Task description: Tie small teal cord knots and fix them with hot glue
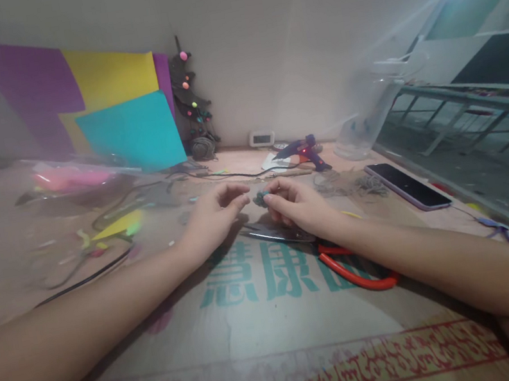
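Between the thumb and fingers of my right hand (pixel 292 202) is a small dark green tuft (pixel 260 198), perhaps yarn; its exact kind is too small to make out. Across a short gap, my left hand (pixel 219 214) curves towards it, thumb and fingers apart and nothing visible between them. Under my right hand and wrist lie scissors with red handles (pixel 365 282), their metal blades (pixel 274 235) pointing left. My right forearm partly covers the handles. Both hands are just above a cardboard sheet (pixel 259 336) with green characters and a red patterned border.
Behind my hands are a purple glue gun (pixel 311 153) with a red light and a small white clock (pixel 261 138). A phone (pixel 407 186) and grey yarn (pixel 371 186) lie right. Coloured sheets (pixel 131 136) and a decorated tree (pixel 189 91) lean on the wall. A black cable (pixel 88 278) runs left.
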`<state>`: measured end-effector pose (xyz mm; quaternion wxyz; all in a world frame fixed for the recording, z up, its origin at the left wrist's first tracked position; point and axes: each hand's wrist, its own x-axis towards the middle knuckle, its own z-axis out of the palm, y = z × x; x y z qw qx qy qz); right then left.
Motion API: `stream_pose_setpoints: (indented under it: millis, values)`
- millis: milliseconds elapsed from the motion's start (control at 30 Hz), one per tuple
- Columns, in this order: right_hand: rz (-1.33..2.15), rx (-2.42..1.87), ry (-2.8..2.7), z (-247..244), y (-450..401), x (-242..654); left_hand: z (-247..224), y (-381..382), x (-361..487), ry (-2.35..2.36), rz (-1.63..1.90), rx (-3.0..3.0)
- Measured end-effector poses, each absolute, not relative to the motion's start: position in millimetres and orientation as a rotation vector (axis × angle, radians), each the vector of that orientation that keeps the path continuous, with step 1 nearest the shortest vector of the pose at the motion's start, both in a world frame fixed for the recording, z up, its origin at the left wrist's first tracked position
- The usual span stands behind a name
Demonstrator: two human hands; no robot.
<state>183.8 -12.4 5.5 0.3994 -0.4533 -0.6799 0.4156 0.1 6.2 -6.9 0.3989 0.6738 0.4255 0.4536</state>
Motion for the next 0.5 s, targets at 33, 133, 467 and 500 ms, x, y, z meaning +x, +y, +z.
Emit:
stream_pose_setpoints:
  millis: [33,133,467,500]
  values:
    - [1.052,-1.147,-1.720,5.0,-12.2,183.9,-7.4,6.5,-0.3,1.079,1.149,1.730]
    - [1.057,-1.150,-1.719,3.5,-11.9,183.9,-8.1,6.4,-0.8,1.068,1.152,1.778]
    - [1.052,-1.156,-1.731,3.4,-11.6,184.5,-19.2,12.4,0.1,0.974,1.168,1.698]
    - [1.053,-1.155,-1.732,3.4,-11.5,184.4,-21.1,13.5,-0.1,0.968,1.172,1.693]
